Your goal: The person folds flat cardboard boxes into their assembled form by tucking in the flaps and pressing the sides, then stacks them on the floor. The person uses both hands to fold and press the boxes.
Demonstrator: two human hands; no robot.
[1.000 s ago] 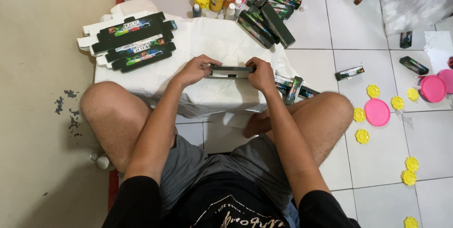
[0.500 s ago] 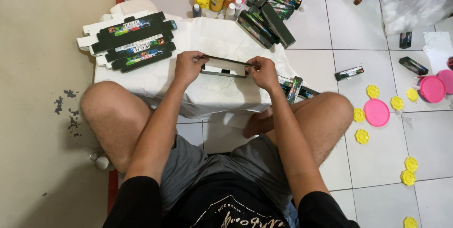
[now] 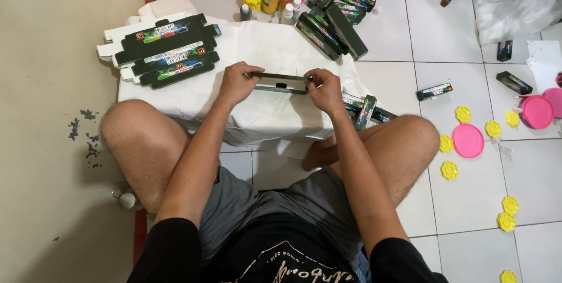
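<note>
Since a moment ago the left hand [image 3: 236, 83] and right hand [image 3: 324, 88] have lifted the slim black carton [image 3: 281, 83] slightly, pinching its ends between them above the white cloth [image 3: 257, 49], where too hard a squeeze could crease it.

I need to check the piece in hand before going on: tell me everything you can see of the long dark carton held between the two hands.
The long dark cardboard carton is a slim, narrow box, black with a paler grey face showing toward the camera. It looks partly opened out rather than flat, its upper edge standing away from the lower panel. It lies roughly level, left to right, just above the white cloth-covered surface. The left hand grips its left end, the right hand pinches its right end. Nothing else touches it.
</note>
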